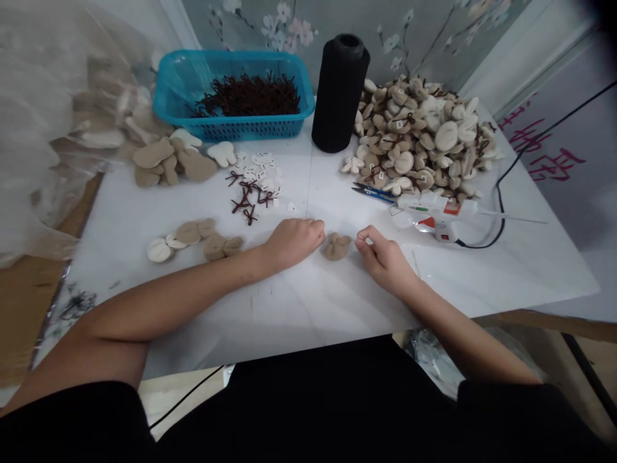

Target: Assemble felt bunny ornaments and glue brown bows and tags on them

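A small tan stuffed fabric piece with rounded lobes lies on the white table between my two hands. Just left of it, my left hand is closed with the knuckles up; anything inside its fingers is hidden. On the right, my right hand has thumb and forefinger pressed together near the piece, and what they hold, if anything, is too small to make out. Behind my left hand lie dark brown bows and small white tags. Flat tan and white pieces rest beyond my left forearm.
A blue basket of brown bows stands at the back left, beside a black thread cone. Finished-looking pieces form a heap at the back right. In front of it are blue-handled snips and a glue gun with a black cord.
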A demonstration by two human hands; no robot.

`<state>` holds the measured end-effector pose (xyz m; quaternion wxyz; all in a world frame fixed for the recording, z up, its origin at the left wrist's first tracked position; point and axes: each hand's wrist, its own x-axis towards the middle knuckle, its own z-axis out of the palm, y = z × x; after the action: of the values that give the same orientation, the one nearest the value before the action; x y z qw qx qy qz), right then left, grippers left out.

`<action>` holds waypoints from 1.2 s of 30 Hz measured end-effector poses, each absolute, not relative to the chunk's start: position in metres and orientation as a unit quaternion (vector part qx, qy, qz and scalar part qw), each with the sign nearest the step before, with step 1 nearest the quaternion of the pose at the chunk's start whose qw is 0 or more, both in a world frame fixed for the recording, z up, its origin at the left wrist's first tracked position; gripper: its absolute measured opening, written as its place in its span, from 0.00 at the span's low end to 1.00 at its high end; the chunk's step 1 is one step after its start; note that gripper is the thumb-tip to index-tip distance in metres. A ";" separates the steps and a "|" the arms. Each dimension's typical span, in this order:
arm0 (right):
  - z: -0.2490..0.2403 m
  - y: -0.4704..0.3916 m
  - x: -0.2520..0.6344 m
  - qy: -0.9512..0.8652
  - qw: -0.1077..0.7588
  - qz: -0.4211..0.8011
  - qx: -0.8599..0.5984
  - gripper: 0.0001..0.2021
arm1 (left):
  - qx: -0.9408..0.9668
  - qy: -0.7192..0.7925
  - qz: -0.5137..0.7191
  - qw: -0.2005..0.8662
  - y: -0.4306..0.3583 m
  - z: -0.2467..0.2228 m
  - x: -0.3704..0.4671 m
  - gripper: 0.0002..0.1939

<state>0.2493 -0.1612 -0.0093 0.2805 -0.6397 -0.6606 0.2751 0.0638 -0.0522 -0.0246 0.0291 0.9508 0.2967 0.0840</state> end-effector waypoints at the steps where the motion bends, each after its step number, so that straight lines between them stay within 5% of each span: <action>1: -0.008 -0.158 0.247 -0.657 0.276 0.275 -0.645 0.07 | 0.951 0.293 0.095 0.025 -0.052 -0.025 0.063 0.11; 6: -0.006 -0.143 0.239 -0.659 0.230 0.250 -0.671 0.14 | 0.935 0.303 0.176 0.053 -0.046 -0.023 0.061 0.13; 12: -0.005 -0.129 0.239 -0.689 0.180 0.264 -0.651 0.09 | 0.890 0.331 0.235 0.206 -0.046 -0.016 0.059 0.16; 20: -0.008 -0.121 0.242 -0.664 0.219 0.289 -0.654 0.11 | 0.864 0.298 0.205 0.351 -0.048 -0.011 0.056 0.10; 25: -0.012 -0.122 0.244 -0.651 0.239 0.277 -0.665 0.13 | 0.848 0.333 0.209 0.355 -0.045 -0.016 0.057 0.10; 36: -0.022 -0.131 0.250 -0.676 0.331 0.231 -0.617 0.14 | 0.653 0.351 0.311 0.595 -0.040 -0.013 0.059 0.17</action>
<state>0.2497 -0.1314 -0.0223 0.3309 -0.6168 -0.6759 0.2307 0.0588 -0.0395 -0.0131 0.5952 0.6527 0.3509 0.3107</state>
